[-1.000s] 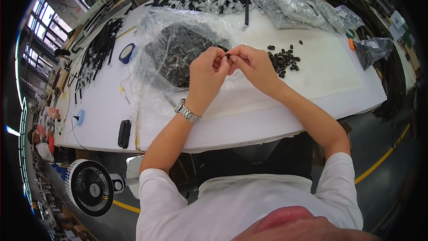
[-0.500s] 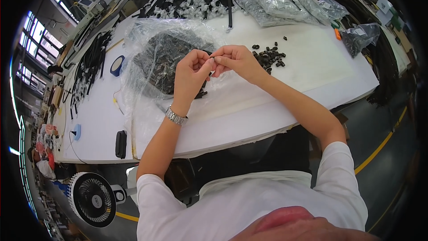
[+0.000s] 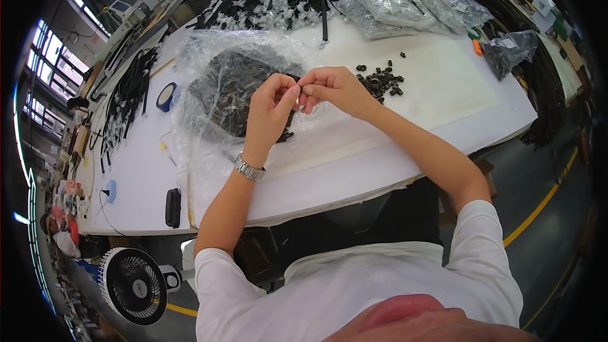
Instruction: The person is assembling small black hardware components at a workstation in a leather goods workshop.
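Note:
My left hand (image 3: 272,106) and my right hand (image 3: 337,90) meet fingertip to fingertip over the front of a clear plastic bag. Both hands are closed in a pinch; whatever lies between the fingertips is too small and covered to make out. Inside the spread-out bag (image 3: 190,44) is a heap of small dark pieces (image 3: 231,92). A few dark pieces (image 3: 286,135) lie just below my left hand. To the right of my right hand, several small black pieces (image 3: 383,81) are scattered on the white table (image 3: 443,104).
Black straps with whitish tufts (image 3: 278,0) pile up at the back; more straps (image 3: 130,82) hang together at left. Filled plastic bags (image 3: 392,9) stand behind. A tape roll (image 3: 166,97), a black case (image 3: 173,208) and a fan (image 3: 133,285) are at left.
Both hands stay together at nearly the same place, having dropped very slightly. The fingers have shifted a little against each other. The scattered pieces look unchanged.

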Available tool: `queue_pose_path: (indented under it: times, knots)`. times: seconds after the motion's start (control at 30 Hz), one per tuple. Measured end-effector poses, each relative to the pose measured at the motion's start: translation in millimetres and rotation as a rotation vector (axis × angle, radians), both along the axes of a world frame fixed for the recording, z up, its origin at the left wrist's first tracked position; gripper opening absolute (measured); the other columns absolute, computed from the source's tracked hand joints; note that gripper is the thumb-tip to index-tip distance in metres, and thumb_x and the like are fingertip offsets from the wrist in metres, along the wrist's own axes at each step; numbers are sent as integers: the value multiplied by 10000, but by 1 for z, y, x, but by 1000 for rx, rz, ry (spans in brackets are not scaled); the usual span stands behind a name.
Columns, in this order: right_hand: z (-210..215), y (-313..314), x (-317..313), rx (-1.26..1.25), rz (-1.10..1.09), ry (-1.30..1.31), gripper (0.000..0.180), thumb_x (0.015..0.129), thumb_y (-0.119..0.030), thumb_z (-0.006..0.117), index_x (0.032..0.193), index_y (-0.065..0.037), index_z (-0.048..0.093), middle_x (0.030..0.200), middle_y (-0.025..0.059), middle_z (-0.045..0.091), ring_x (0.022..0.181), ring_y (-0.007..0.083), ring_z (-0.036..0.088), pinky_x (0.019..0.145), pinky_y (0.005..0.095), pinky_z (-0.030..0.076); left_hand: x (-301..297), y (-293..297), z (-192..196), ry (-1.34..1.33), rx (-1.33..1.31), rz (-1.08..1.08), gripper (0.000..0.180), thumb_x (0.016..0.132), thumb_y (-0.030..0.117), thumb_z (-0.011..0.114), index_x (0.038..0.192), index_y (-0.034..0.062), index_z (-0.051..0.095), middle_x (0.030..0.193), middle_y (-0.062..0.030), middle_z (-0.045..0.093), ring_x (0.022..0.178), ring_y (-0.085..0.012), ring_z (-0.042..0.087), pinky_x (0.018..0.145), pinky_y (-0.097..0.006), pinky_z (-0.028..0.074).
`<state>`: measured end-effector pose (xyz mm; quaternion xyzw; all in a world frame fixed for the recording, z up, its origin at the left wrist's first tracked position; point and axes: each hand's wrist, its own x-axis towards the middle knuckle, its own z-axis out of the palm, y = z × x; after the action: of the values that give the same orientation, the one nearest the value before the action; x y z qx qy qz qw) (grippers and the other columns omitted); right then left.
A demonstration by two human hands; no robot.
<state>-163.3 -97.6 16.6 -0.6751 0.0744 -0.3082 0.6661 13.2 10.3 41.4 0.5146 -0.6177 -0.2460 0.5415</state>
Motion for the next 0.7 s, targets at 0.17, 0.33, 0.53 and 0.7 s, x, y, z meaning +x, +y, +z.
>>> queue_pose_path:
  times: [0.17,0.33,0.53,0.7]
  knots:
    - [0,6,2,-14,-65,-20,181,1056,-66,589,1127,72,681,927,134,760,791,160,746,763,280,605,1,-4,-8,248,110,-92,171,1057,149,615,1020,-9,668,899,-29,689,776,-71,633,676,-231,533]
    - [2,15,2,-120,-202,47,192,1063,-88,576,1094,55,700,896,101,765,777,144,750,738,257,591,2,0,-7,214,94,-31,164,1051,152,637,1033,-5,680,895,-22,691,777,-69,634,669,-223,529]
    - [-5,14,3,27,-155,20,225,1086,-121,576,1156,72,670,960,110,745,811,162,750,790,294,620,-4,-3,-15,110,-15,66,142,1039,140,647,1028,0,672,860,-2,670,782,-65,623,685,-232,519]
    - [-10,2,1,170,23,23,257,1086,-171,586,1186,53,663,981,107,733,798,160,739,830,331,636,7,-1,-11,-3,83,25,167,1063,167,622,1019,9,651,887,25,634,781,-51,559,722,-222,479]
